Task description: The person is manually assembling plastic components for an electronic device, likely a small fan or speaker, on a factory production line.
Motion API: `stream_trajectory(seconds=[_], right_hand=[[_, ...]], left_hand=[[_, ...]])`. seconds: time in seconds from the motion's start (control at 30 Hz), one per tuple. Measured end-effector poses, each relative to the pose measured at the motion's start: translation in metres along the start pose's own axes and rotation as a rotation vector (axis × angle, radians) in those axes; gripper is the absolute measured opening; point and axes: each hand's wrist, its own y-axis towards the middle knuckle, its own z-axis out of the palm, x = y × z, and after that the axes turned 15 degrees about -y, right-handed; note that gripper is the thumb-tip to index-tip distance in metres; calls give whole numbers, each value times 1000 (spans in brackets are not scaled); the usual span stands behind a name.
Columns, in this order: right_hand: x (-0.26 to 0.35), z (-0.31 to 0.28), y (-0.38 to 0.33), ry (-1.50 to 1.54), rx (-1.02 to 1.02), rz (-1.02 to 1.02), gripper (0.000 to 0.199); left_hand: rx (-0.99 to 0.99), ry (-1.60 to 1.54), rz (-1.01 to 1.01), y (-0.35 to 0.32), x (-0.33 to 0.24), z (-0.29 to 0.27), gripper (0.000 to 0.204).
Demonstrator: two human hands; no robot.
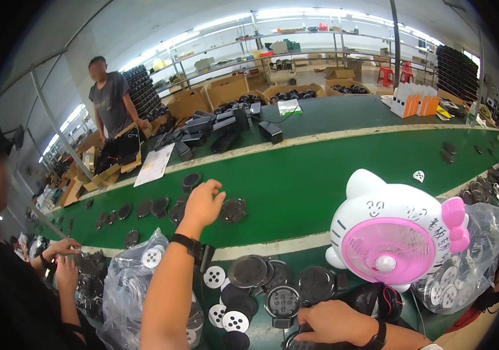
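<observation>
My left hand [204, 204] reaches over the green belt [296, 169] with its fingers apart and nothing in them. A round black plastic part [233, 211] lies just right of it, and another [191, 182] beyond. Low in the view, my right hand [338, 322] grips a round black part [313, 345], mostly hidden by the hand and the lower edge. Left of that hand stands a round black part with a dotted face [283, 303]. Several black housings [248, 270] lie behind it. White discs with black holes [235, 321] and black discs [241, 304] are piled to the left.
A white and pink cat-shaped fan [386, 251] stands at the right, beside a clear bag of discs [454, 286]. Another clear bag [127, 286] lies left of my left forearm. A co-worker's hands [63, 256] are at far left; a person [110, 99] stands across the belt.
</observation>
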Motion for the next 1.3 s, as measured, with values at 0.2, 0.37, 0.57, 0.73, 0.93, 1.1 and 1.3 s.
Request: stream_trajectory(seconds=[0.2, 0.37, 0.57, 0.73, 0.93, 1.1, 1.3], right_hand=[[5, -3, -6, 63, -249, -16, 31], [2, 0, -5, 86, -257, -15, 32], [2, 0, -7, 103, -309, -22, 33], [5, -6, -6, 170, -262, 114, 35], [5, -6, -5, 143, -271, 108, 34], [7, -6, -4, 153, -256, 105, 33], [3, -4, -4, 186, -239, 95, 33]], left_hand=[[300, 125, 165, -10, 37, 47, 69], [188, 66, -70, -3, 20, 41, 50], [634, -1175, -417, -31, -16, -6, 37], [1191, -676, -262, -81, -76, -10, 37], [297, -161, -77, -15, -35, -32, 20], [25, 141, -24, 31, 47, 9, 43], [105, 443, -30, 28, 79, 70, 44]])
